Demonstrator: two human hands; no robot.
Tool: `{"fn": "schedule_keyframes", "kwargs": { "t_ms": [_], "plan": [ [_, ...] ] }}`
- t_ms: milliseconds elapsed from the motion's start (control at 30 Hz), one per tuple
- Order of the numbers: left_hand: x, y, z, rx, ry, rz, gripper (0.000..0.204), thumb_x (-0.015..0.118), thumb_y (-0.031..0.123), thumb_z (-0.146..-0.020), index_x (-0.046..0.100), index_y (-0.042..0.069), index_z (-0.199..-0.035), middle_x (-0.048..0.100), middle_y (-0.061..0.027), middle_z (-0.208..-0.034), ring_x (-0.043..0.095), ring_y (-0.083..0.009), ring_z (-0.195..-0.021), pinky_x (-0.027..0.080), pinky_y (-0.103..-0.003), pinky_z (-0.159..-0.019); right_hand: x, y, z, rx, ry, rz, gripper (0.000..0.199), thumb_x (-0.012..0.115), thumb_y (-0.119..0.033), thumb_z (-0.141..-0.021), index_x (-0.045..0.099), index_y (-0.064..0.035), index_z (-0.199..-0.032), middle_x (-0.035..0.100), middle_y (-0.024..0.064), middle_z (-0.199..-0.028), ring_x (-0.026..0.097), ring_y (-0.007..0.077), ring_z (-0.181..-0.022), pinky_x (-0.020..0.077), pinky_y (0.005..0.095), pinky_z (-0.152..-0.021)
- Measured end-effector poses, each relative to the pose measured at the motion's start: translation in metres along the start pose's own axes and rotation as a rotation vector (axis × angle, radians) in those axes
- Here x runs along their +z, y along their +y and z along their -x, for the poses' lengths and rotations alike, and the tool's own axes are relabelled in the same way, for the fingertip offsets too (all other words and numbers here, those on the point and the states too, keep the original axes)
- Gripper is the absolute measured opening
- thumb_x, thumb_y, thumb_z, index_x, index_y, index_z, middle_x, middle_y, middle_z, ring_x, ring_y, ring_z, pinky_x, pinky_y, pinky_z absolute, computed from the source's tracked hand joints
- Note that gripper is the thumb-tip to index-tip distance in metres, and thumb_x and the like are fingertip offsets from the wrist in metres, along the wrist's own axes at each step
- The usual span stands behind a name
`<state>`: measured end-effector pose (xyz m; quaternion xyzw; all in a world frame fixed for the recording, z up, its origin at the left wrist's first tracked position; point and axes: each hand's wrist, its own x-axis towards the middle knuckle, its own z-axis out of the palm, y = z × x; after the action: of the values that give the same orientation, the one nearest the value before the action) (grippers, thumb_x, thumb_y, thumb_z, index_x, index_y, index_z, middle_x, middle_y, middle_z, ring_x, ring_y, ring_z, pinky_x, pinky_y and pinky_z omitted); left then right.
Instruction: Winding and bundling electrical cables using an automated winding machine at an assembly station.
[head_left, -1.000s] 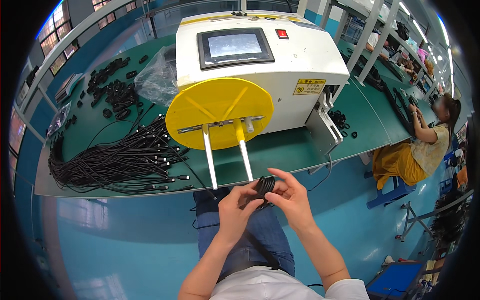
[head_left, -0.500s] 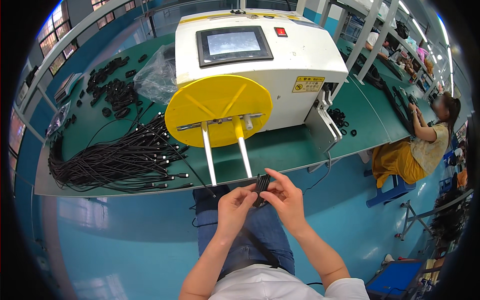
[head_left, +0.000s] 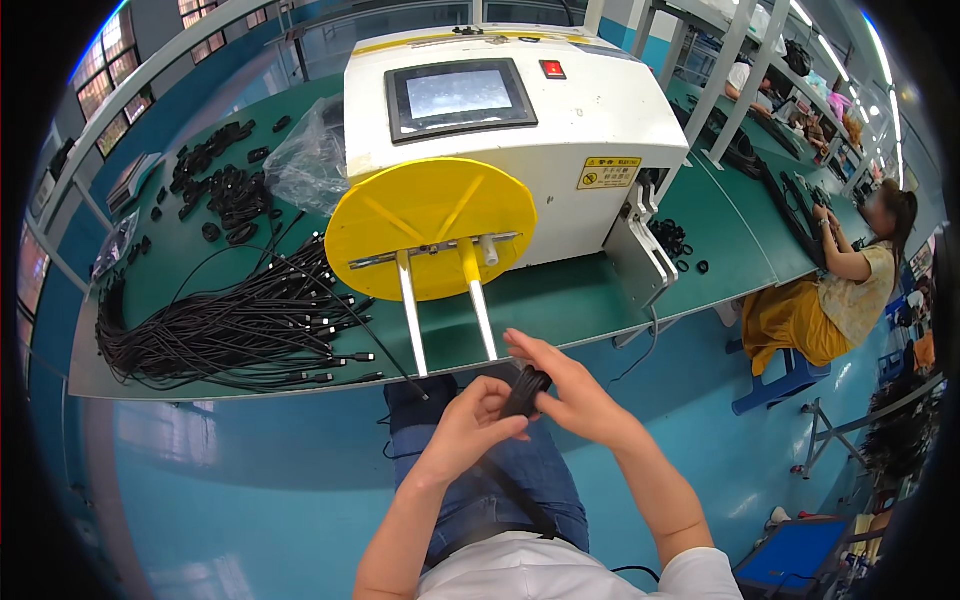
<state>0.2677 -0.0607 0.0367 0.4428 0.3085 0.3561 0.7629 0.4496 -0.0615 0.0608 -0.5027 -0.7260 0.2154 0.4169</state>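
Black cable coil (head_left: pixel 524 394) sits between the person's 2 hands in the head view, above their jeans (head_left: pixel 540 470) and just off the near edge of the green table (head_left: pixel 565 295). The left hand (head_left: pixel 466 428) pinches it loosely, fingers curled against its left side and thumb stretched out below. The right hand (head_left: pixel 588 402) has its fingers extended above the coil and its thumb at the right edge; whether it grips, I cannot tell. Near the hands, 2 metal rods (head_left: pixel 412 315) stick out from a yellow disc (head_left: pixel 385 200) on the front of a white machine (head_left: pixel 560 120), which carries a screen (head_left: pixel 458 93) and a red switch (head_left: pixel 552 69). Left of the disc lies a bundle of black cables (head_left: pixel 220 330); behind it are small black parts (head_left: pixel 235 200) and a clear plastic bag (head_left: pixel 305 160). Black rings (head_left: pixel 670 238) lie right of the machine. Farther right, 1 co-worker (head_left: pixel 850 285) sits on a blue stool (head_left: pixel 765 395).
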Motion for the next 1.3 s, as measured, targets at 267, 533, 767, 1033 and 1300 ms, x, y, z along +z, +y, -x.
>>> {"fn": "schedule_keyframes", "kwargs": {
  "t_ms": [267, 533, 767, 1033, 1300],
  "plan": [
    [0.009, 0.009, 0.001, 0.104, 0.166, -0.595, 0.052, 0.068, 0.007, -0.077, 0.038, -0.004, -0.119, 0.062, -0.0187, -0.103, 0.063, -0.0256, -0.096, 0.050, -0.034, -0.082, 0.023, -0.010, 0.001, 0.017, -0.207, 0.073, 0.054, 0.051, 0.006, -0.078, 0.041, 0.0006, -0.130, 0.048, 0.0201, -0.126, 0.052, 0.0356, -0.110, 0.0461, 0.0374, -0.090],
    [0.007, 0.002, 0.010, 0.133, 0.215, -0.871, 0.046, 0.070, 0.005, -0.068, 0.048, -0.003, -0.108, 0.062, -0.0201, -0.088, 0.062, -0.0323, -0.081, 0.049, -0.037, -0.069, 0.046, -0.019, 0.016, -0.116, -0.159, 0.159, 0.061, 0.051, 0.013, -0.069, 0.043, 0.0032, -0.129, 0.050, 0.0222, -0.122, 0.055, 0.0393, -0.104, 0.0478, 0.0400, -0.088],
    [0.007, -0.006, 0.009, 0.279, 0.247, -1.059, 0.040, 0.071, 0.006, -0.068, 0.052, -0.002, -0.102, 0.062, -0.0205, -0.085, 0.061, -0.0357, -0.076, 0.048, -0.039, -0.065, 0.051, -0.007, 0.030, -0.091, -0.072, 0.184, 0.058, 0.050, 0.014, -0.069, 0.046, 0.0040, -0.126, 0.056, 0.0225, -0.109, 0.057, 0.0392, -0.098, 0.0487, 0.0375, -0.087],
    [0.000, 0.017, 0.011, 0.089, 0.118, -0.410, 0.033, 0.060, 0.004, -0.085, 0.050, 0.000, -0.116, 0.063, -0.0131, -0.091, 0.063, -0.0168, -0.069, 0.051, -0.028, -0.053, 0.011, 0.010, 0.025, 0.304, -0.101, -0.456, 0.050, 0.050, 0.012, -0.075, 0.050, 0.0021, -0.124, 0.060, 0.0160, -0.106, 0.061, 0.0242, -0.094, 0.0516, 0.0317, -0.081],
    [-0.017, 0.007, 0.010, 0.074, 0.157, -0.167, 0.029, 0.048, 0.006, -0.093, 0.051, 0.000, -0.122, 0.060, -0.0133, -0.096, 0.062, -0.0154, -0.068, 0.054, -0.026, -0.055, -0.007, -0.002, 0.014, 0.687, -0.282, -1.105, 0.037, 0.053, -0.004, -0.089, 0.050, 0.0013, -0.126, 0.060, 0.0144, -0.112, 0.060, 0.0243, -0.103, 0.0525, 0.0373, -0.086]
  ]
}}
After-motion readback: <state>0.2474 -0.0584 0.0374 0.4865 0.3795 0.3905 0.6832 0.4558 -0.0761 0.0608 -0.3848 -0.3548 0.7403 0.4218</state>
